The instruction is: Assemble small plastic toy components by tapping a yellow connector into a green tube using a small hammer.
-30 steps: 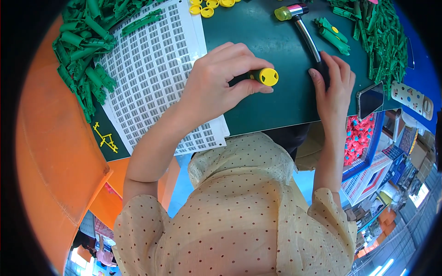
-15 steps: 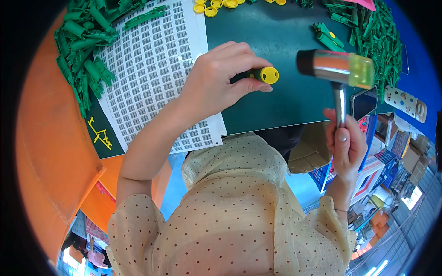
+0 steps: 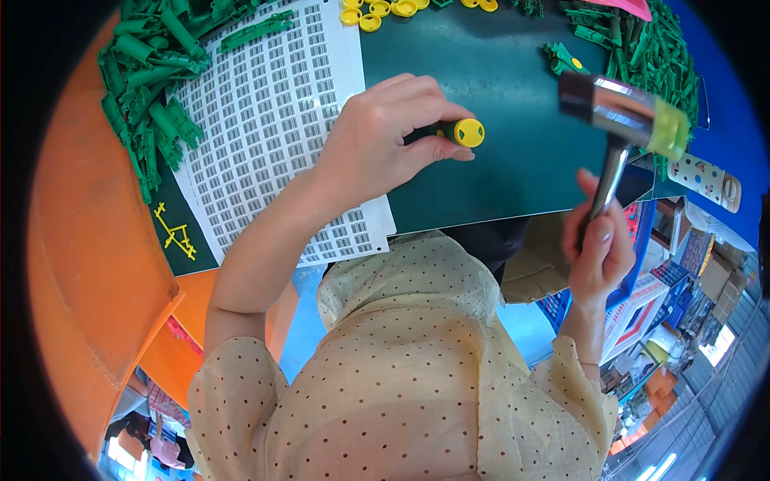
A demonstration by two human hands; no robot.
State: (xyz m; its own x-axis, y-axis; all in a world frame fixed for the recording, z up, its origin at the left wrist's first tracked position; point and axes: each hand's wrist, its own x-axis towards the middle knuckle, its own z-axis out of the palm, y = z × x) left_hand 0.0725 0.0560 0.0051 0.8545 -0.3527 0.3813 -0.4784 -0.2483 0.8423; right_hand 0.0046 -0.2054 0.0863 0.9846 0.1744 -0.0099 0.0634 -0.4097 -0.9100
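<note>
Between the thumb and fingers of my left hand is a green tube-like plastic part with a round yellow cap on its end. The cap faces up toward me; most of the green part is hidden by the fingers. My right hand grips the metal handle of a mallet, held up to the right of the cap and apart from it. One end of the mallet's head is dark, the other clear yellow. Under my left wrist lies a white sheet of printed labels.
Green plastic parts are heaped at the far left and far right. Loose yellow caps lie at the table's back edge. Thin yellow plastic pieces sit at the left corner. A patterned phone case is at the right.
The mallet has swung to the right and tilted, its head now farther from the capped part. My left hand and the part stay nearly in place.
</note>
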